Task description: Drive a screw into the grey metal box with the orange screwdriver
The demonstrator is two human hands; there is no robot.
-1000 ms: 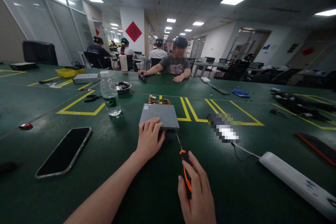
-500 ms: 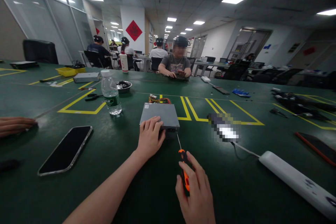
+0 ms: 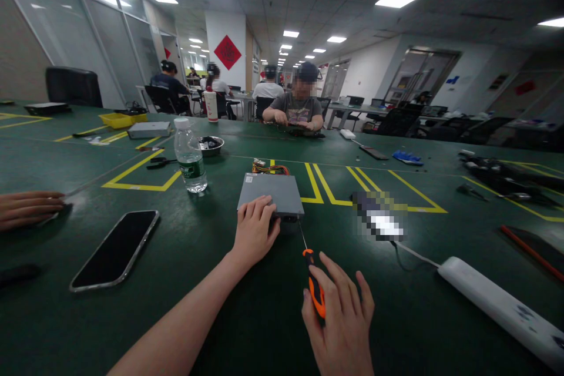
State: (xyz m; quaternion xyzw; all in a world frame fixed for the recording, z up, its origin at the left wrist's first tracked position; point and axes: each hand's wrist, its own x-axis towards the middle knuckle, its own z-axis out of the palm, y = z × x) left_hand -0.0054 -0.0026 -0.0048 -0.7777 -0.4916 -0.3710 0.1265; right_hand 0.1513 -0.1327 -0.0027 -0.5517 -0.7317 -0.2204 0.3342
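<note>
A grey metal computer power supply unit [image 3: 268, 188] lies flat on the green table, with bundled coloured wires [image 3: 271, 169] at its far side. My left hand [image 3: 254, 229] grips its near edge, fingers over the top and thumb at the side. A screwdriver [image 3: 316, 294] with an orange and black handle slants up to the unit's near right corner. Whether its tip sits in a screw is too small to see. Around the handle is my right hand [image 3: 339, 311], thumb on one side and index finger on the other, its other fingers spread.
Left of me are a smartphone [image 3: 117, 249], a water bottle [image 3: 190, 155], a metal bowl [image 3: 211, 145] and another person's hand [image 3: 30, 210]. A white power strip [image 3: 497, 302] with a cable lies at right. Across the table sits a person [image 3: 297, 106]. Blue gloves [image 3: 408, 157] lie further back.
The right hand's fingers have spread wider around the screwdriver handle, and the handle appears turned. My left hand stays on the power supply unit. The whole view has shifted slightly.
</note>
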